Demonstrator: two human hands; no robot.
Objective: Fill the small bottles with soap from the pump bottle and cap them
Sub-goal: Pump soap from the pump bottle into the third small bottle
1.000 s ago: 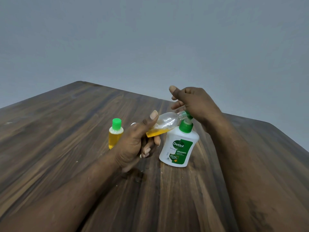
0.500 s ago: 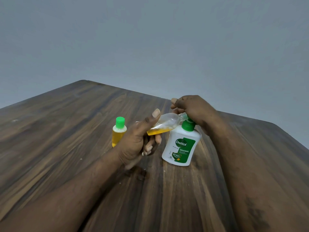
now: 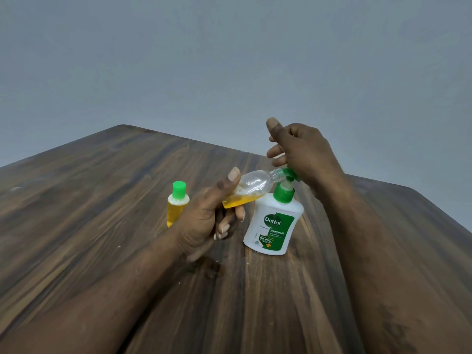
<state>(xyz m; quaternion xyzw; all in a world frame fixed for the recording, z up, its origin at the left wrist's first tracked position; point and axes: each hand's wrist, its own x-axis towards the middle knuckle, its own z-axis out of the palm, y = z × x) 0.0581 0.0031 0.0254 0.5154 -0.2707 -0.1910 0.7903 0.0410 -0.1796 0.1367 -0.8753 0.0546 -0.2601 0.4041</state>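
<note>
Gripping tilted small bottle (image 3: 251,186) in left fingers (image 3: 239,213) at pump bottle's (image 3: 274,221) nozzle; right fingers (image 3: 275,151) loose, unclenched, over pump; open counter (image 3: 255,302) at six o'clock.

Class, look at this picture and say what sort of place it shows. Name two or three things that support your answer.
Probably a plain indoor room, perhaps a home workspace; nothing settles it further. Clues: a dark wood-grain table, a bare grey wall behind it, and a Dettol pump bottle standing there.

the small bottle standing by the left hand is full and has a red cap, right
Not quite: in the head view the small bottle standing by the left hand is full, but its cap is green, not red.
</note>
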